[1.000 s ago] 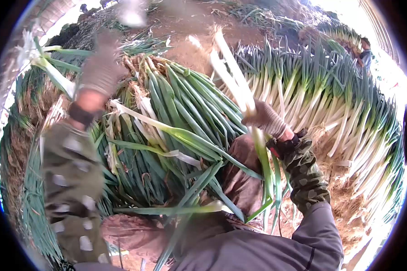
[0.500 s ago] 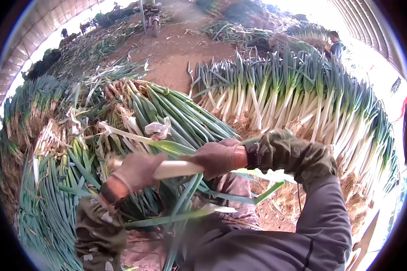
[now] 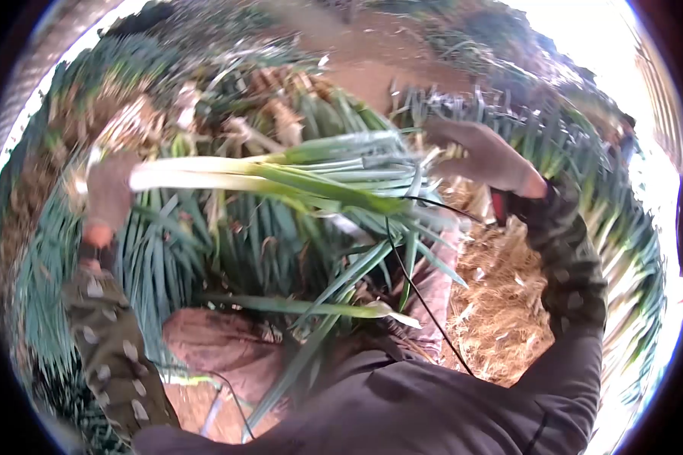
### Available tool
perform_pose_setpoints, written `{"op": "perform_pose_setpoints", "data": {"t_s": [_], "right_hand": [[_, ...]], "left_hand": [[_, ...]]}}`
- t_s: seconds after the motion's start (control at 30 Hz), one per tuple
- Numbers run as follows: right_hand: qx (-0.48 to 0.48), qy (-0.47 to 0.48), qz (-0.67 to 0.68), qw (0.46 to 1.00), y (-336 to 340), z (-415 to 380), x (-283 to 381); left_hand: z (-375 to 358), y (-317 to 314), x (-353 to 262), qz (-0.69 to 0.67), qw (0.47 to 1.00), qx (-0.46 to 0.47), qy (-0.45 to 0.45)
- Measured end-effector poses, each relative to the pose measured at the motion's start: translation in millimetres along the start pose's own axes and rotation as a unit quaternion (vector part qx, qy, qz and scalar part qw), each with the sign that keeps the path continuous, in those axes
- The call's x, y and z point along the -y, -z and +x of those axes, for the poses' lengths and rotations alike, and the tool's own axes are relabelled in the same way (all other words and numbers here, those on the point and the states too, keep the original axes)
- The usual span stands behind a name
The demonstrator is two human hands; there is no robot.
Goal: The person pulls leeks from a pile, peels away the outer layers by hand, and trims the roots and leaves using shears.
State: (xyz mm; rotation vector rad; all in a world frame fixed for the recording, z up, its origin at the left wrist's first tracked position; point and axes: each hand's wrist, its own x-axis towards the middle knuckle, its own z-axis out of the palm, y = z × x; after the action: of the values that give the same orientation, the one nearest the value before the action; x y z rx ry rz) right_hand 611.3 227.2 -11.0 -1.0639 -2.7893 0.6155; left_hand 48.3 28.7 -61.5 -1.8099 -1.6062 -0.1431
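Note:
My gloved left hand (image 3: 110, 189) is closed round the white root end of a green onion (image 3: 212, 176), out at the left over the pile. The onion lies level across my front, its green leaves fanning to the right. By the leaf tips is my gloved right hand (image 3: 486, 155), its fingers pointing left and smeared by motion; I cannot tell whether they grip a leaf. Beneath the held onion spreads a heap of green onions (image 3: 243, 235), leaves toward me. A loose leaf (image 3: 303, 305) rests across my lap.
On the right stands a long row of green onions (image 3: 622, 250) with pale stems. Fibrous roots (image 3: 501, 303) cover the ground beside my right knee. Bare soil (image 3: 379, 64) runs between the piles ahead. A thin dark cord (image 3: 425, 303) hangs near my lap.
My hands have moved far apart: the left to the left and up with the onion, the right to the right and up, off the stem. The view has tilted downward.

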Motion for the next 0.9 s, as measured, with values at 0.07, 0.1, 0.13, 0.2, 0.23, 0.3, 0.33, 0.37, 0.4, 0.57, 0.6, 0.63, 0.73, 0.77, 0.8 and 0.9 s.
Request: {"op": "perform_pose_setpoints", "data": {"t_s": [0.07, 0.1, 0.13, 0.2, 0.23, 0.3, 0.33, 0.37, 0.4, 0.57, 0.6, 0.63, 0.73, 0.77, 0.8, 0.9], "right_hand": [[0.124, -0.01, 0.069, 0.99, -18.4, -17.5, -29.0], [0.162, 0.0, 0.089, 0.983, -23.7, -28.1, -44.4], [0.2, 0.008, 0.109, 0.974, -29.0, -38.5, -59.8], [0.186, -0.04, 0.123, 0.974, -28.6, -53.4, -92.8], [0.133, -0.087, 0.194, 0.968, -31.6, -62.0, -118.5], [0.041, -0.097, 0.265, 0.959, -19.3, -82.9, -163.5], [0.031, -0.057, 0.283, 0.957, -14.0, -95.2, -176.8], [0.055, -0.037, 0.311, 0.948, -13.3, -101.3, -168.8], [0.079, -0.017, 0.34, 0.937, -12.5, -107.5, -161.1], [0.279, 0.102, 0.303, 0.905, -113.3, -60.0, 19.3], [0.29, 0.178, 0.333, 0.879, -141.7, -38.8, 47.4], [0.284, 0.22, 0.313, 0.879, -164.3, -12.2, 76.5], [0.12, 0.137, 0.588, 0.788, -255.5, 65.0, 141.8], [0.112, 0.135, 0.63, 0.756, -264.0, 96.1, 159.4], [0.104, 0.134, 0.67, 0.723, -271.3, 126.8, 177.6], [0.075, 0.029, 0.784, 0.616, -280.5, 196.2, 212.5]], "left_hand": [[-13.6, -13.1, 49.4, 0.036, 0.996, 0.066, 0.042], [-20.5, -9.6, 65.3, 0.046, 0.993, 0.089, 0.068], [-29.6, -7.9, 80.7, 0.037, 0.993, 0.075, 0.087], [-45.0, -4.4, 101.4, 0.033, 0.988, 0.07, 0.132], [-51.5, -1.8, 106.9, 0.039, 0.983, 0.077, 0.16], [-66.2, -1.5, 124.1, 0.068, 0.975, 0.074, 0.2], [-76.3, -4.2, 136.4, 0.093, 0.97, 0.068, 0.213], [-83.5, -2.9, 147.1, 0.12, 0.965, 0.064, 0.226], [-83.6, 0.9, 153.1, 0.106, 0.951, 0.115, 0.268], [-54.2, 11.7, 114.4, 0.094, 0.956, 0.11, 0.254], [-34.9, 29.8, 88.8, 0.08, 0.939, 0.169, 0.288], [-26.5, 41.7, 73.5, 0.066, 0.93, 0.196, 0.304], [-7.1, 78.2, 35.6, 0.045, 0.895, 0.294, 0.331], [-12.9, 86.5, 30.4, 0.046, 0.907, 0.278, 0.313], [-22.0, 92.8, 25.0, 0.043, 0.918, 0.262, 0.294], [-45.1, 118.4, -7.0, 0.023, 0.933, 0.24, 0.266]]}}
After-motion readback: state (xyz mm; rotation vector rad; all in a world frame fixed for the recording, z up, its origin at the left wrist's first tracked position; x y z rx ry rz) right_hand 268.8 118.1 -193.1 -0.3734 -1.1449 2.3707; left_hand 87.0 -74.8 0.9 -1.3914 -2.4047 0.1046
